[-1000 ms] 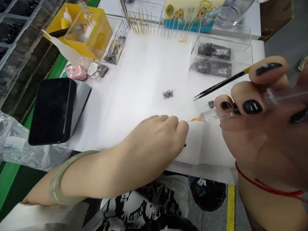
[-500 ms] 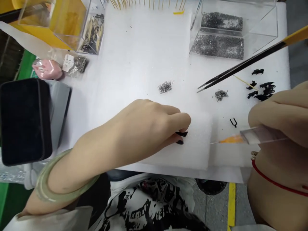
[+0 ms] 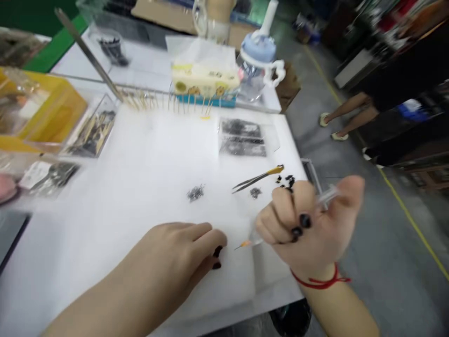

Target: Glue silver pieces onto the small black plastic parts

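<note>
My left hand point(image 3: 180, 255) rests low over the white work surface point(image 3: 154, 178), thumb and fingers pinched on a small black piece point(image 3: 217, 251). Most of that piece is covered by the fingers. My right hand point(image 3: 308, 229) is wrapped around a clear syringe point(image 3: 257, 237), with the thumb by its plunger end. Its orange-based needle point(image 3: 244, 244) points left, a short gap from the left fingertips. Beyond the hands lie tweezers point(image 3: 257, 178) with yellow handles. Two small heaps of tiny metal bits, a left heap point(image 3: 195, 192) and a right heap point(image 3: 256, 192), sit near them.
Small black pieces point(image 3: 289, 179) lie partly behind my right hand. Further back are a clear box point(image 3: 271, 135), upright sticks point(image 3: 189, 103), a tissue pack point(image 3: 205, 79) and a lidded bottle point(image 3: 257, 56). A yellow bin point(image 3: 59, 107) stands left. A person point(image 3: 389, 79) stands across the aisle.
The view has swung up and further out, showing the table's back and the floor. My right hand has turned palm up, with the syringe still in it; my left hand keeps its pinch.
</note>
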Action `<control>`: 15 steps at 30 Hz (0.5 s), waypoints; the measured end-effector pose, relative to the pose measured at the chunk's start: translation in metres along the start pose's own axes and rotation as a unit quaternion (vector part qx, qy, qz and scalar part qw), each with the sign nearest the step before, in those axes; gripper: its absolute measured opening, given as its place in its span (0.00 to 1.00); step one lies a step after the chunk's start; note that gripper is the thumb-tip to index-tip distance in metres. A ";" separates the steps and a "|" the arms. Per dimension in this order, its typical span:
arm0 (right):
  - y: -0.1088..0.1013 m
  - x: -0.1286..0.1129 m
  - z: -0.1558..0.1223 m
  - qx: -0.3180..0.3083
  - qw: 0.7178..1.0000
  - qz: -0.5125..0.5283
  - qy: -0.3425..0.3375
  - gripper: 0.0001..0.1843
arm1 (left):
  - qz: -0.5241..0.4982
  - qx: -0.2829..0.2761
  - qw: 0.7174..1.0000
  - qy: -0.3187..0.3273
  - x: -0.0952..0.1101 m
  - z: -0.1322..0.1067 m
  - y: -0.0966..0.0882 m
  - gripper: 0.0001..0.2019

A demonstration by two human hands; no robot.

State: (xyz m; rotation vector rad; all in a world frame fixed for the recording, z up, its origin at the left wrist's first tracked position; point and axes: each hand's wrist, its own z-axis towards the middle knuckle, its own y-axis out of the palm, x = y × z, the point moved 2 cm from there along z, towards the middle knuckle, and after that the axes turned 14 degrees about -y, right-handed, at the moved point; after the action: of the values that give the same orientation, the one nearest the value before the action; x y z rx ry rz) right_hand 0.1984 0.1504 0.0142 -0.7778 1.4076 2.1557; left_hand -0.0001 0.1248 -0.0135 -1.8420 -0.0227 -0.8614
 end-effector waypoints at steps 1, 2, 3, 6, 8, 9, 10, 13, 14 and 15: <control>0.000 0.001 -0.001 -0.008 1.000 -0.007 -0.018 0.36 | 0.000 0.002 1.000 -0.007 -0.003 0.000 0.004 0.10; 0.000 0.001 -0.002 -0.016 0.999 -0.013 -0.034 0.36 | 0.000 0.011 1.000 -0.014 -0.005 0.000 0.006 0.09; -0.001 0.001 -0.003 -0.022 0.998 -0.018 -0.049 0.36 | 0.002 0.009 1.000 -0.014 -0.006 0.000 0.009 0.08; 0.000 0.001 -0.005 -0.041 0.996 -0.023 -0.075 0.37 | -0.003 0.010 1.000 0.003 -0.006 -0.001 0.010 0.07; 0.002 0.001 -0.003 -0.054 0.995 -0.022 -0.082 0.36 | -0.007 0.005 1.000 0.012 -0.004 -0.002 0.007 0.07; 0.003 0.001 -0.002 -0.059 0.994 -0.021 -0.085 0.36 | -0.010 0.001 1.000 0.014 -0.002 -0.002 0.005 0.08; 0.004 0.000 -0.001 -0.061 0.994 -0.020 -0.085 0.36 | -0.013 -0.006 1.000 0.013 -0.002 -0.003 0.003 0.08; 0.007 -0.003 0.002 -0.035 0.997 -0.013 -0.075 0.33 | -0.030 -0.021 0.999 0.006 0.000 -0.002 -0.003 0.10; 0.008 -0.005 0.002 -0.017 0.998 -0.007 -0.067 0.32 | -0.034 -0.025 0.999 0.003 0.001 -0.003 -0.005 0.09; 0.008 -0.006 0.001 0.006 0.998 0.000 -0.055 0.32 | -0.034 -0.027 0.999 0.003 0.001 -0.003 -0.006 0.08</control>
State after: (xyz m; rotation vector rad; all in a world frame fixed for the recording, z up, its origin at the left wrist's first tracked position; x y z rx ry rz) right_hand 0.1977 0.1477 0.0241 -0.6440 1.3629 2.1543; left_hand -0.0029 0.1248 -0.0075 -1.8979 -0.0595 -0.9242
